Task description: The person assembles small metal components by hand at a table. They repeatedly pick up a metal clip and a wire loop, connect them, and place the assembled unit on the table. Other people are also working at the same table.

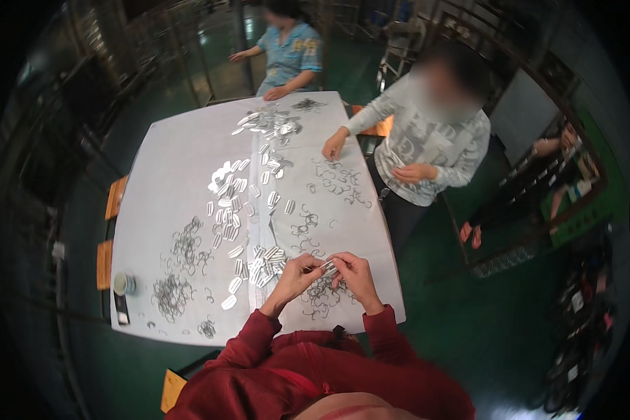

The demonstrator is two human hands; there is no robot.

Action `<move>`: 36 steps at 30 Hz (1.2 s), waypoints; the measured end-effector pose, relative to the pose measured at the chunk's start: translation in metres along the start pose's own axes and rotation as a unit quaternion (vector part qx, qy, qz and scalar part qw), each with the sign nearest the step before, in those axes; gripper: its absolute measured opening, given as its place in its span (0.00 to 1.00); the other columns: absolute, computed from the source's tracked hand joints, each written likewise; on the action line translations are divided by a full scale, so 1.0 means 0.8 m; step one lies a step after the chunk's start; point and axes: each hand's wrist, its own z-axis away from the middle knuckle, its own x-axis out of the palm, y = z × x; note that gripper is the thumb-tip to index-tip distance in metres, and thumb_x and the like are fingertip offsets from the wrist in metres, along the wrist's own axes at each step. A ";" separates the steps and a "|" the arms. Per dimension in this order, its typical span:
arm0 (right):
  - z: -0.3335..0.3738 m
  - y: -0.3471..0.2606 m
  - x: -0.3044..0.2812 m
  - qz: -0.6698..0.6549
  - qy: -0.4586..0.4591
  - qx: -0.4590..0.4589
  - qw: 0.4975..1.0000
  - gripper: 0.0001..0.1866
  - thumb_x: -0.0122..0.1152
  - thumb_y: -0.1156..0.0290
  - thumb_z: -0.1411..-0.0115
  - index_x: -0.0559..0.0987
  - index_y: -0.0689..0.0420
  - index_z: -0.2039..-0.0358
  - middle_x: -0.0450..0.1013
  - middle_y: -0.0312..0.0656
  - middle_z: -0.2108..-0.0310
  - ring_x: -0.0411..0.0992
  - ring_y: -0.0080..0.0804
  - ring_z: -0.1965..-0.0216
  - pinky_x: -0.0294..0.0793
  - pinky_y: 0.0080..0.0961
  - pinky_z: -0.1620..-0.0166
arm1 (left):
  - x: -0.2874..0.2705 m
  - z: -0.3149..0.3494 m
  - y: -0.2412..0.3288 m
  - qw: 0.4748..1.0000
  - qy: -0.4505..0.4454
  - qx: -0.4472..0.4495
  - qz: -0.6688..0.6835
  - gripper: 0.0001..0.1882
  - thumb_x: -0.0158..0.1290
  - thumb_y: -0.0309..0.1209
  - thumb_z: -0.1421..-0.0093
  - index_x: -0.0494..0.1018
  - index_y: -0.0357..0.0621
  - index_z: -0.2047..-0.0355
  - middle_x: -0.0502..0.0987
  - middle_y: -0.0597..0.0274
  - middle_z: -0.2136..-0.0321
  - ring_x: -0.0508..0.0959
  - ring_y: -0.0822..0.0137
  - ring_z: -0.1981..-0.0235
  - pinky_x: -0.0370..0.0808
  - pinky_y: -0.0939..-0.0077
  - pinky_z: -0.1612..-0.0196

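Silvery piece (329,266), probably metal (too small to tell), is sitting lower centre of frame; left hand (299,275) and right hand (355,273) are pinching it, dark curved bits (320,295) lying below.

dark red top (287,367), long matching sleeves (250,343)

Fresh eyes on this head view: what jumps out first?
Shiny silver oblong pieces, scattered in a bright band down the middle of the large white table. Next, loose heaps of thin dark curved wires on both sides of that band. Then the wearer's left hand and right hand near the table's close edge, holding a small silvery piece between them.
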 end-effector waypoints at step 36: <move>-0.005 -0.024 -0.009 0.025 -0.029 0.000 0.999 0.08 0.52 0.75 0.39 0.76 0.67 0.65 0.73 0.41 0.74 0.70 0.21 0.82 0.69 0.18 0.81 | 0.002 0.004 0.025 1.000 -0.005 -0.007 0.021 0.12 0.58 0.34 0.44 0.77 0.35 0.68 0.75 0.66 0.76 0.72 0.76 0.73 0.68 0.80 0.68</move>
